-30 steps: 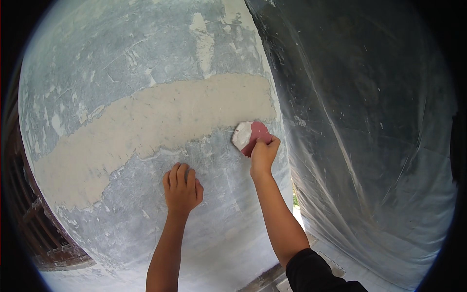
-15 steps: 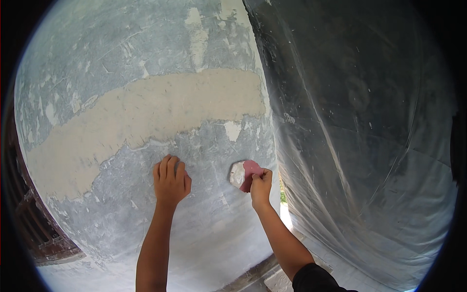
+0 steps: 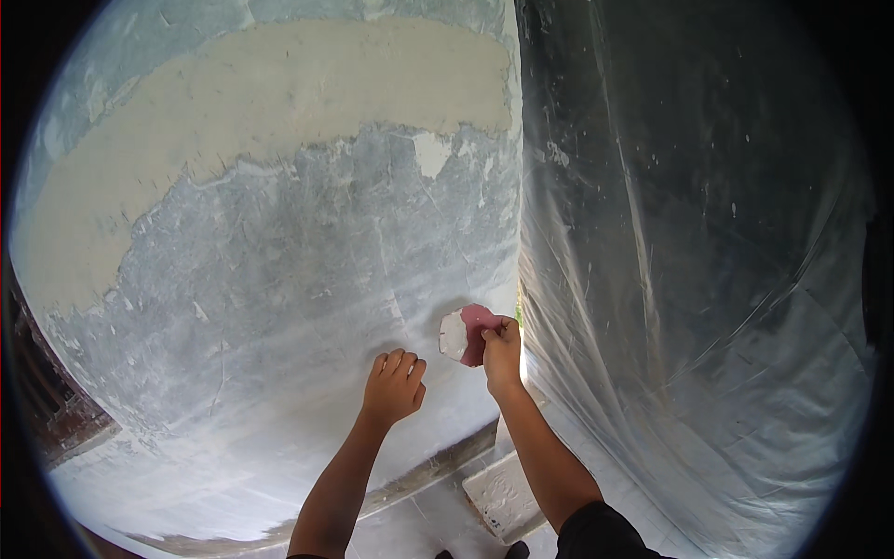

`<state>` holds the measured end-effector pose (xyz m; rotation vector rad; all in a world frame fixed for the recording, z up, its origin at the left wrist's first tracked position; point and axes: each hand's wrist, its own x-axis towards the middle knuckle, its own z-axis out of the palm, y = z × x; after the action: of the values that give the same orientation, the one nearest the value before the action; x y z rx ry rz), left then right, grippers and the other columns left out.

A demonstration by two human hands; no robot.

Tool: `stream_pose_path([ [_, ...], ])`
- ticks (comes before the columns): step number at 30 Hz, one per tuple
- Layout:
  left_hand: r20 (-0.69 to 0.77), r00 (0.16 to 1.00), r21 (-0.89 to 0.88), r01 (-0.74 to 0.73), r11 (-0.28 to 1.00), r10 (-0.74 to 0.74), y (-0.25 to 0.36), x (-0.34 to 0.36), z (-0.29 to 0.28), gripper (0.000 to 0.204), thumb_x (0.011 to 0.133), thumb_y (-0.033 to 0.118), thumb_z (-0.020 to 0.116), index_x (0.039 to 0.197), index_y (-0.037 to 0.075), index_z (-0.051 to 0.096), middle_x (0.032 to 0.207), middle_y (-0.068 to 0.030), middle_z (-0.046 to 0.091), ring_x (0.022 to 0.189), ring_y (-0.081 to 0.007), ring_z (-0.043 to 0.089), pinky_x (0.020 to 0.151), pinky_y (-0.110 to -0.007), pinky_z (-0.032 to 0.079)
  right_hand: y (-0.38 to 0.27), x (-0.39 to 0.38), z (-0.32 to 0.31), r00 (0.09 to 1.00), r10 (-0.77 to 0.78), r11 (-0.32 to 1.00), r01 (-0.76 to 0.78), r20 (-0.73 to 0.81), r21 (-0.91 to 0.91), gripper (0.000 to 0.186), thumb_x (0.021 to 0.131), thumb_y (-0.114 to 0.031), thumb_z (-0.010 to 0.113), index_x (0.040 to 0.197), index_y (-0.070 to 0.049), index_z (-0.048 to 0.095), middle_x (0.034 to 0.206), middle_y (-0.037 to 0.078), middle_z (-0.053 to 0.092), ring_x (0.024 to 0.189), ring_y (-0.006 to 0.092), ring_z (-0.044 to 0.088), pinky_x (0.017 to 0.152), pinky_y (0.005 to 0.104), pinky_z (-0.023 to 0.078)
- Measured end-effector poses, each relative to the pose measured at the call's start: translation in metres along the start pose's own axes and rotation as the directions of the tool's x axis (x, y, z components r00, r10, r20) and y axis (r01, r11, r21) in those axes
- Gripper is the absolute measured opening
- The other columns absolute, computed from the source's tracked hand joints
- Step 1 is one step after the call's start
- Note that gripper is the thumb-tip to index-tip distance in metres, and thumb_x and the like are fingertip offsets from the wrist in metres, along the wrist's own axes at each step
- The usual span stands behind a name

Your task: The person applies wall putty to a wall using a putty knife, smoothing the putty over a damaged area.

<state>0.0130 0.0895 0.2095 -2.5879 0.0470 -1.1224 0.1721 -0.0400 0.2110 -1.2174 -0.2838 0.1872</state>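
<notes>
My right hand (image 3: pixel 503 350) grips a flat pink pad (image 3: pixel 477 326), probably a scraper, whose left part is covered in white paste. It is held in front of the grey, patchy plastered wall (image 3: pixel 279 242), right of my left hand (image 3: pixel 395 387). My left hand has its fingers curled near the wall's lower middle; what they hold, if anything, is hidden. A broad band of cream filler (image 3: pixel 307 74) runs across the upper wall, with small white patches below it.
Wrinkled translucent plastic sheeting (image 3: pixel 708 261) hangs along the right. A dark wooden grille (image 3: pixel 51 382) edges the wall at left. On the floor below lies a whitish, paste-smeared tray or slab (image 3: pixel 503 494); dark feet show at the bottom edge.
My view has tilted downward, so the cream band sits higher. The pink pad has moved down the wall from the band's lower edge. My left hand has moved down and rightward, closer to it.
</notes>
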Motion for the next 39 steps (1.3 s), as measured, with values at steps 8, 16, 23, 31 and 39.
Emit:
stream_pose_path([
  [8,0.354,0.934,-0.272,0.153,0.95,-0.049,0.102,-0.096,0.065,0.027,0.068,0.013,0.07,0.092,0.007,0.06,0.095,-0.008,0.06,0.1,-0.0256,0.056,0.086,-0.04,0.044,0.083,-0.026,-0.082,0.974,0.221,0.968,-0.224,-0.041,-0.113,0.027,0.085,-0.002,0.054,0.112,0.003,0.057,0.104,0.012,0.064,0.093,0.018,0.061,0.085,0.0307,0.049],
  [16,0.612,0.786,-0.35,0.367,0.862,-0.086,0.19,-0.185,0.092,0.032,0.069,0.01,0.065,0.101,0.005,0.058,0.1,-0.0105,0.061,0.103,-0.0288,0.056,0.088,-0.043,0.044,0.173,-0.071,-0.169,0.907,0.406,0.895,-0.419,-0.111,-0.151,0.028,0.086,0.0,0.054,0.113,0.004,0.056,0.103,0.012,0.063,0.093,0.0167,0.06,0.084,0.0299,0.049],
  [23,0.738,0.671,-0.369,0.49,0.79,-0.072,0.244,-0.248,0.098,0.031,0.071,0.007,0.063,0.101,0.005,0.059,0.098,-0.011,0.061,0.101,-0.03,0.057,0.087,-0.043,0.044,0.233,-0.115,-0.231,0.868,0.437,0.831,-0.49,-0.237,-0.263,0.023,0.087,0.0,0.056,0.11,0.002,0.057,0.101,0.01,0.064,0.086,0.0163,0.061,0.077,0.0291,0.051],
  [31,0.805,0.581,-0.327,0.609,0.723,-0.125,0.289,-0.285,0.109,0.032,0.071,0.009,0.066,0.102,0.004,0.06,0.099,-0.0105,0.062,0.103,-0.0289,0.056,0.088,-0.043,0.044,0.274,-0.157,-0.276,0.821,0.509,0.603,-0.554,-0.257,-0.574,0.025,0.09,-0.001,0.056,0.114,0.0,0.056,0.104,0.011,0.064,0.09,0.0186,0.062,0.082,0.0322,0.05],
  [39,0.861,0.488,-0.294,0.706,0.645,-0.141,0.32,-0.313,0.114,0.031,0.073,0.006,0.063,0.104,0.005,0.059,0.1,-0.0103,0.061,0.102,-0.0301,0.056,0.087,-0.044,0.044,0.305,-0.199,-0.307,0.902,0.416,0.459,-0.32,-0.117,-0.829,0.029,0.086,-0.005,0.059,0.116,-0.004,0.058,0.105,0.024,0.067,0.098,0.0439,0.064,0.084,0.0471,0.05],
])
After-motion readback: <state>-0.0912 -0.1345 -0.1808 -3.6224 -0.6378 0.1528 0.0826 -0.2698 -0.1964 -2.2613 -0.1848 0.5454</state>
